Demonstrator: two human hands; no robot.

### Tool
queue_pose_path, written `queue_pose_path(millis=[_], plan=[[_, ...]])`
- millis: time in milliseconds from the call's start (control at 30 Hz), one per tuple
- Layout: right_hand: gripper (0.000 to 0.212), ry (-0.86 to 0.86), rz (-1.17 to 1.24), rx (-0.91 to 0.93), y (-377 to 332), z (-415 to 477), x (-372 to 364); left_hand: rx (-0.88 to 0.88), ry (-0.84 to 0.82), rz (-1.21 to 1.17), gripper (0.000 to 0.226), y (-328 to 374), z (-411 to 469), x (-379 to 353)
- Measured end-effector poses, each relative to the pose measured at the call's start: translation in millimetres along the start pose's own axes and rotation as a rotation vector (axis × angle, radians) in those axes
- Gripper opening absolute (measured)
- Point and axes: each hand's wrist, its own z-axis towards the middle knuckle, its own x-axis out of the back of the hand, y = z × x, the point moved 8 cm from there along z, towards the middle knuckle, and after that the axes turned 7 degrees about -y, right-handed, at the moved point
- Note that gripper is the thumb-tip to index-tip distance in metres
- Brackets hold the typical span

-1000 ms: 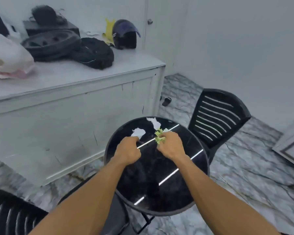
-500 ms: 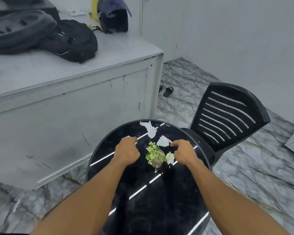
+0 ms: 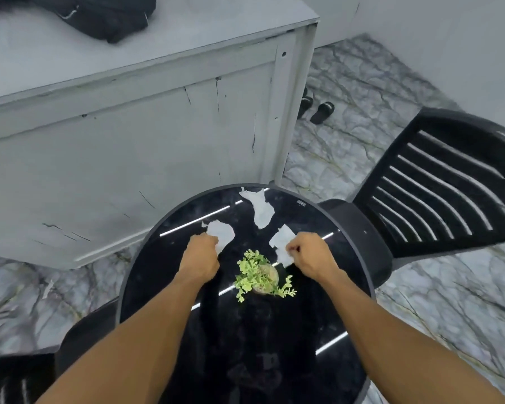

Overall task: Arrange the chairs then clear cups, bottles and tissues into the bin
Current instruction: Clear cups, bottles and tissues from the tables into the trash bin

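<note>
Three torn white tissue pieces lie on the far half of a round black glossy table (image 3: 347,287). My left hand (image 3: 200,255) is curled into a fist over the near edge of the left tissue (image 3: 222,233) and grips it. To the right, my right hand (image 3: 309,255) pinches the right tissue (image 3: 280,240) between thumb and fingers. The far tissue (image 3: 260,209) lies untouched near the table's back rim. One black slatted chair (image 3: 438,182) stands at the table's right side; part of another chair (image 3: 9,380) shows at lower left.
A small green plant in a glass pot (image 3: 261,275) stands between my hands. Just behind the table is a grey cabinet (image 3: 129,135) with a black bag (image 3: 99,16) on top. Black slippers (image 3: 321,112) lie on the marble floor by the cabinet's corner.
My right hand has left the plant and moved right onto the right tissue. My left hand stays at the left tissue. The view has come closer and tilted down.
</note>
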Motion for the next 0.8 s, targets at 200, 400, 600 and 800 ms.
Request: queue_pose_path(millis=[200, 400, 600, 800], plan=[[0.024, 0.020, -0.061, 0.082, -13.5, 27.0, 6.0, -0.092, 0.101, -0.152, 0.024, 39.6, 27.3, 33.5], [0.029, 0.015, -0.044, 0.105, -9.0, 30.1, 0.1, -0.261, -0.098, 0.040, 0.095, 102.4, 74.4, 34.4], [0.029, 0.055, 0.054, 0.058, 5.7, 30.3, 1.8, -0.456, -0.206, 0.331, 0.039, 126.2, 87.1, 6.6], [0.024, 0.143, 0.211, 0.013, -14.1, 29.3, 39.5, -0.299, -0.120, 0.181, 0.033, 80.6, 66.3, 27.7]])
